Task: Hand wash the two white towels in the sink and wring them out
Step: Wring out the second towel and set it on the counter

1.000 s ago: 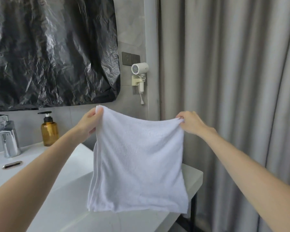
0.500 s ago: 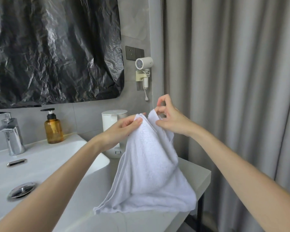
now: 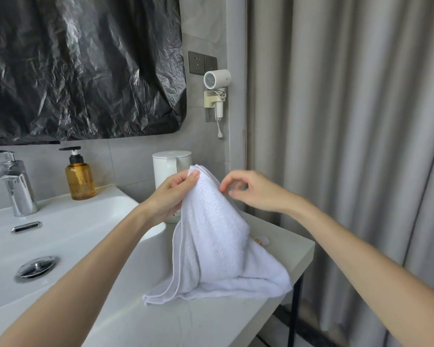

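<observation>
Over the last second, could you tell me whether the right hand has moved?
Yes. The right hand moved left, from in front of the curtain toward the kettle, close to the left hand on the towel.

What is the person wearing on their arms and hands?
Nothing that shows. The left hand and right hand are ungloved, with no visible ring on the fingers. The left forearm and right forearm are uncovered to the frame edge: no sleeve, watch or bracelet.
</observation>
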